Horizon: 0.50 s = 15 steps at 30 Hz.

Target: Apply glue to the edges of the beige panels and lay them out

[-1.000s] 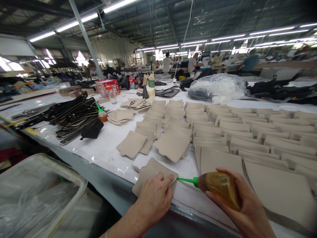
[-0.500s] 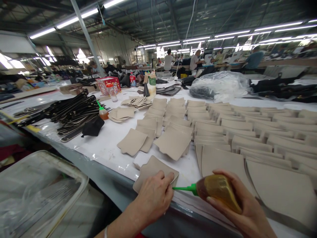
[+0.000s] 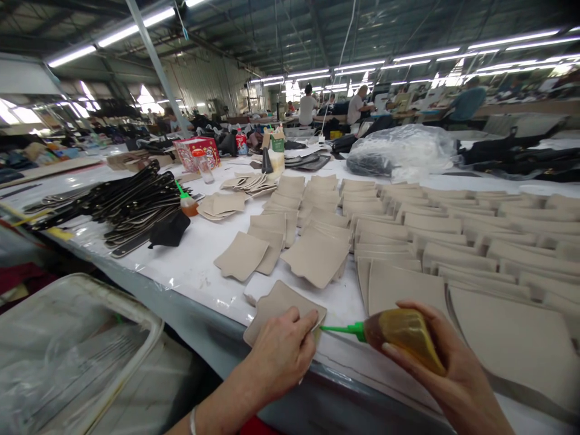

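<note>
My left hand (image 3: 283,347) grips the near right part of a beige piece (image 3: 276,305) at the table's front edge, fingers bent over it. In my right hand (image 3: 446,356) is a squeeze bottle (image 3: 401,338) of amber liquid, lying nearly level with its green nozzle (image 3: 342,329) pointing left. The nozzle's tip is at the right edge of the beige piece, close to my left fingertips. Whether it touches is too small to tell. Just behind lie more loose beige pieces (image 3: 317,257), and overlapping rows of them (image 3: 462,254) spread to the right.
Black straps (image 3: 131,205) are heaped on the left of the white table (image 3: 181,272), beside a second green-tipped bottle (image 3: 188,204). A pale bin (image 3: 81,362) with plastic stands at the lower left. Clear plastic bags (image 3: 403,151) lie farther back; people sit beyond.
The bottle in my right hand has shifted slightly right and up, its nozzle tip moving along the beige piece's edge. My left hand still grips the piece, its fingers slightly moved.
</note>
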Each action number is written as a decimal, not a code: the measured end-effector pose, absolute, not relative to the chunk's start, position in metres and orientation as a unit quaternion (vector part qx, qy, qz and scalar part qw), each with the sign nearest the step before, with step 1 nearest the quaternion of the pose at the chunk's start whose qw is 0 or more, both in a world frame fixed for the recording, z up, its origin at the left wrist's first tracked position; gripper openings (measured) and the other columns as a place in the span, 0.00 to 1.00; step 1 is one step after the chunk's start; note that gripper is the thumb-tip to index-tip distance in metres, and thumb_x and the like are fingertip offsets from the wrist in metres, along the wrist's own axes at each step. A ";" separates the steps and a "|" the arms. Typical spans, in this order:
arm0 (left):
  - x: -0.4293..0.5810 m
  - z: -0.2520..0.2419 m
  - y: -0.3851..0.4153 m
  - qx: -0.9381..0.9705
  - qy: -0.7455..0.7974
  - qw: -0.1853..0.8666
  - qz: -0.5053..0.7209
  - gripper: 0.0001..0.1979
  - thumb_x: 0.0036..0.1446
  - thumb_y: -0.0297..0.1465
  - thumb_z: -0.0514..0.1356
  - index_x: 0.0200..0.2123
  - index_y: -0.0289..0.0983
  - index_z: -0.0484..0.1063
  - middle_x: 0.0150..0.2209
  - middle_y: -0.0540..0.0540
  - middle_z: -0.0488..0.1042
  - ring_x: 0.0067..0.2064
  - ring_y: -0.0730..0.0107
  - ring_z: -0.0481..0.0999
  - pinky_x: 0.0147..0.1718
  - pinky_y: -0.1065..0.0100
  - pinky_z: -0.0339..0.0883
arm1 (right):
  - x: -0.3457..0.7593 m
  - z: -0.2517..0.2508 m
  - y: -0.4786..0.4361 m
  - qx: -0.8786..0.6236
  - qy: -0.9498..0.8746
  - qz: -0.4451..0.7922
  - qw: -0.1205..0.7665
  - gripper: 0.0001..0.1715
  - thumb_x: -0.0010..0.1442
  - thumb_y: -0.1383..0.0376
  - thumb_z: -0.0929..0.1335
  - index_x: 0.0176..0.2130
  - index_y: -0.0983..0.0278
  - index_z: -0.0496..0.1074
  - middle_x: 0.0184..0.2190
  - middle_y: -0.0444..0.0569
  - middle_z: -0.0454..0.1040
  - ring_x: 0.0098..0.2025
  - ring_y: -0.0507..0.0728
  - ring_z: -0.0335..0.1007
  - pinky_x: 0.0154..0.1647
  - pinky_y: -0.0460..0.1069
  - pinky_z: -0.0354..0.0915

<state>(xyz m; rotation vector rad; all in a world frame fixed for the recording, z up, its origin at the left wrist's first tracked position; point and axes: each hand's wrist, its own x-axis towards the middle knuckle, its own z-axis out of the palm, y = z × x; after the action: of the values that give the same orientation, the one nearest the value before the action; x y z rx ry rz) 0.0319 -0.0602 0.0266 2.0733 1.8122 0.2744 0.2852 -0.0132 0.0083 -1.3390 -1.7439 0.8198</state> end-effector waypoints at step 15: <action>0.029 0.027 -0.060 0.735 0.634 0.209 0.121 0.20 0.64 0.32 0.47 0.57 0.46 0.66 0.36 0.48 0.70 0.38 0.65 0.74 0.38 0.67 0.66 | 0.268 0.020 -0.034 -0.554 -0.639 0.360 0.394 0.30 0.53 0.46 0.71 0.50 0.54 0.64 0.44 0.42 0.70 0.42 0.59 0.70 0.45 0.49 0.63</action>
<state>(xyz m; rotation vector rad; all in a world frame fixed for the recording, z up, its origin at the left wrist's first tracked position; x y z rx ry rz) 0.0286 -0.0597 0.0266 2.0442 1.7640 0.3353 0.2684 -0.0342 0.0204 -1.4055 -1.6216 0.9138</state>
